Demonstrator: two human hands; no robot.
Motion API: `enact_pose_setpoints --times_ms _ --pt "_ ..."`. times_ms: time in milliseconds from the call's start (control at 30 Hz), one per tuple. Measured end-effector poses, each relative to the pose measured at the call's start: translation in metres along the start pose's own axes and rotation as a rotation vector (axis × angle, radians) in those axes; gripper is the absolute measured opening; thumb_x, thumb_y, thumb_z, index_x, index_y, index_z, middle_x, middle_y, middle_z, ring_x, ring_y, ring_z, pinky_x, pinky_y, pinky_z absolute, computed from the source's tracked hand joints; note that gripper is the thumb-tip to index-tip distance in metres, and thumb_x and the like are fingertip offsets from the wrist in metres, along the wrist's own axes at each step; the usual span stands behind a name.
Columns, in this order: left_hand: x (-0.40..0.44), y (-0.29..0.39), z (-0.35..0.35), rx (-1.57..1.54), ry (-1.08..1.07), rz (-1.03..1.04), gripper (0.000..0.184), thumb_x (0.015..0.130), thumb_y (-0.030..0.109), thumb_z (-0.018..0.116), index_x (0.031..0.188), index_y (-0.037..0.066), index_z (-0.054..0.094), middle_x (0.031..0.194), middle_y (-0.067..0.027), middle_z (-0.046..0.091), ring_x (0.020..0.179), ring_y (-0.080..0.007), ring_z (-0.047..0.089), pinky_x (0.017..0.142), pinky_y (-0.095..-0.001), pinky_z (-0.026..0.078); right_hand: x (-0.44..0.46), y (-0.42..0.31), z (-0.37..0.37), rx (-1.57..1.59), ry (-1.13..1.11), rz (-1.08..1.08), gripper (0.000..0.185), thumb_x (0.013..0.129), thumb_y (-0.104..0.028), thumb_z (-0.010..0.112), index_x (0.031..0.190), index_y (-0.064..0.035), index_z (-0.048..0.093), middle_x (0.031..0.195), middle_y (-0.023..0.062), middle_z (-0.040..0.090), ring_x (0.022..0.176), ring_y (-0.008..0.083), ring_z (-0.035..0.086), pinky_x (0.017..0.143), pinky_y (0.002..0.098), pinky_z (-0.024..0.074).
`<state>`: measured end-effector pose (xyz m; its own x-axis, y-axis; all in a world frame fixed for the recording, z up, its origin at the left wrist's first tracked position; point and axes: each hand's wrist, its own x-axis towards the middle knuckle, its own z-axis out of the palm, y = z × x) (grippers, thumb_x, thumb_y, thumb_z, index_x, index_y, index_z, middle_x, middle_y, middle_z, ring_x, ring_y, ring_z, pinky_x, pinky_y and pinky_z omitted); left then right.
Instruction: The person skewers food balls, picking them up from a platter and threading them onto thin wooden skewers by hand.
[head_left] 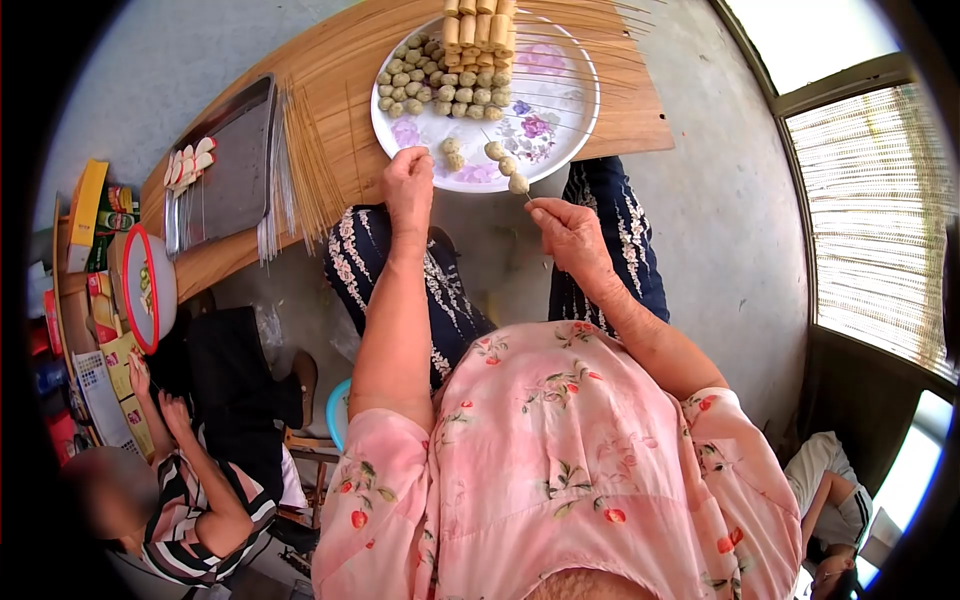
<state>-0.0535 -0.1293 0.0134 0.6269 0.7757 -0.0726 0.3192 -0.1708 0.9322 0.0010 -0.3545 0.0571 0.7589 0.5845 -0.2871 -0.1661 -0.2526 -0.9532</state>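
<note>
My right hand (pixel 572 237) pinches the lower end of a thin skewer that carries three grey-green balls (pixel 508 167), tilted over the near rim of a round floral plate (pixel 405 132). My left hand (pixel 408 188) is closed at the plate's near-left rim; whatever its fingers hold, if anything, is hidden. Just right of it, two balls (pixel 452 153) sit close together over the plate. Farther back on the plate lies a pile of similar balls (pixel 412 78), some in rows with sticks pointing right. Behind them, tan cylinder pieces (pixel 480 32) on skewers are stacked.
Bare skewers (pixel 308 165) lie left of the plate on the wooden table (pixel 345 65). Beyond them a metal tray (pixel 238 150) holds red-and-white skewered pieces (pixel 188 165). A red-rimmed bowl (pixel 140 290) and a seated person (pixel 205 490) are at left; another person (pixel 835 490) is lower right.
</note>
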Motion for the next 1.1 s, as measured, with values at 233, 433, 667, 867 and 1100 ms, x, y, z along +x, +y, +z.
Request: enact_pose_setpoints --times_ms 233,433,667,867,1100 --pt "-0.001 -0.006 0.028 0.717 0.002 0.420 0.025 0.073 0.014 0.063 0.098 0.007 0.063 0.092 -0.0149 0.062 0.088 -0.0324 0.058 0.078 -0.0403 0.046 -0.004 0.007 -0.004 -0.004 -0.005 0.011 0.018 0.088 -0.012 0.057 0.098 0.0022 0.064 0.058 0.0020 0.053 0.047 0.0068 0.045 0.046 0.0238 0.0397" --pt "0.008 -0.024 0.033 0.367 -0.055 0.307 0.035 0.078 0.011 0.066 0.110 0.003 0.056 0.090 -0.0104 0.064 0.081 -0.0222 0.062 0.073 -0.0322 0.049 -0.006 0.003 -0.004 -0.049 -0.007 0.005 0.019 0.088 -0.013 0.058 0.098 0.0022 0.064 0.058 0.0027 0.054 0.047 0.0070 0.045 0.046 0.0245 0.0407" --pt "0.003 0.007 0.007 -0.671 -0.162 -0.312 0.024 0.085 0.009 0.060 0.105 -0.003 0.055 0.094 -0.0099 0.062 0.079 -0.0180 0.063 0.071 -0.0254 0.051 -0.015 -0.007 0.000 -0.067 -0.077 -0.009 0.019 0.088 -0.012 0.057 0.099 0.0020 0.064 0.059 0.0028 0.054 0.048 0.0068 0.045 0.046 0.0243 0.0406" --pt "0.002 0.007 0.002 -0.823 -0.205 -0.346 0.024 0.087 0.009 0.059 0.105 -0.005 0.053 0.095 -0.0133 0.062 0.082 -0.0224 0.064 0.072 -0.0286 0.054 -0.018 -0.005 0.006 -0.069 -0.128 -0.062 0.022 0.090 -0.018 0.055 0.101 -0.0006 0.064 0.057 -0.0021 0.047 0.049 0.0058 0.041 0.046 0.0226 0.0378" --pt "0.005 0.000 0.001 -0.900 -0.177 -0.347 0.020 0.087 0.007 0.057 0.103 -0.006 0.054 0.093 -0.0143 0.062 0.084 -0.0254 0.064 0.073 -0.0304 0.055 -0.020 -0.009 0.005 -0.108 -0.138 -0.049 0.019 0.088 -0.013 0.058 0.100 0.0014 0.063 0.059 0.0028 0.055 0.048 0.0073 0.045 0.047 0.0245 0.0413"
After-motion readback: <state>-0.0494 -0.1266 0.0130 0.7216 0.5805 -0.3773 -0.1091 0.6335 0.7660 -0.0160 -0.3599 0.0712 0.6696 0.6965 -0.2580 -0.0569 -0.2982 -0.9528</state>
